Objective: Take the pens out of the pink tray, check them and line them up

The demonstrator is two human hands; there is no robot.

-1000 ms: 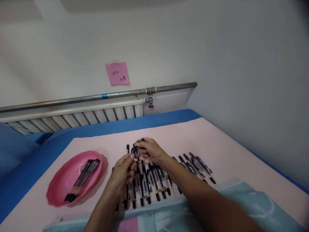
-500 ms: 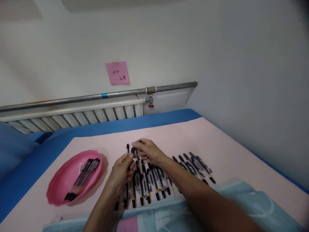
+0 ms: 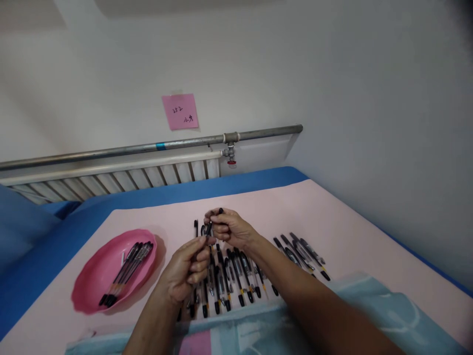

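Both my hands meet above the pens on the pink sheet. My right hand (image 3: 233, 230) is closed round a pen, whose black end (image 3: 220, 211) sticks up past the fingers. A short black piece of pen (image 3: 209, 228) shows between the hands, and the thumb and fingertips of my left hand (image 3: 186, 266) pinch its lower end. Whether this piece is a cap or part of the same pen I cannot tell. Below my hands, several black-ended clear pens (image 3: 236, 276) lie side by side, partly covered by my hands and right forearm.
At left, a pink scalloped dish (image 3: 86, 276) holds several pens (image 3: 127, 273) and a small white stick (image 3: 122, 259). More pens (image 3: 301, 251) lie at right. A light blue patterned cloth (image 3: 380, 305) lies along the near side. Behind are a radiator (image 3: 148, 176) and pipe (image 3: 129, 149).
My right hand has tilted and closed more, raising the pen's black end. My left hand has turned, its fingers curling beneath. The pens in the dish and on the sheet look unmoved.
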